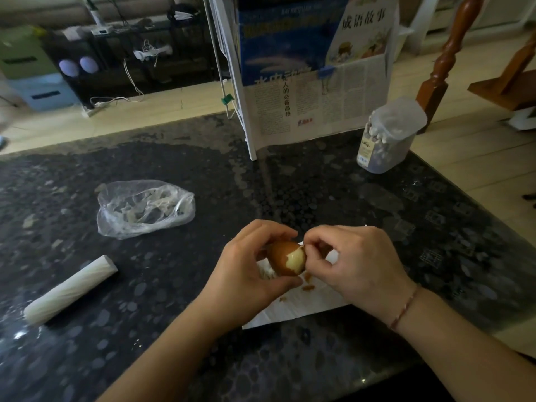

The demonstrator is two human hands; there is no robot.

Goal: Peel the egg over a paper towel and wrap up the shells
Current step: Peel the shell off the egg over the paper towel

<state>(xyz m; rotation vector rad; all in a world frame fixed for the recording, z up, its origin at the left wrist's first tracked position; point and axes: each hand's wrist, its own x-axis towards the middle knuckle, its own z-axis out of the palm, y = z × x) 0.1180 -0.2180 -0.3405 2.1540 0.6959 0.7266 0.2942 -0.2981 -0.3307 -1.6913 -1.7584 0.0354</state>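
Observation:
A brown-shelled egg [282, 258] sits in my left hand [246, 268], held just above a white paper towel [304, 306] spread on the dark table. The egg's right end is bare and pale where shell has come off. My right hand [353, 265] pinches at that bare end with thumb and forefinger; I cannot tell if a shell piece is between them. A few brown shell bits [308, 282] lie on the towel below the egg. Both hands hide much of the towel.
A crumpled clear plastic bag [145, 208] lies to the left. A white roll [69, 290] lies nearer the front left. A clear lidded jar [388, 134] stands at the back right, beside a white rack hung with newspaper [313, 105].

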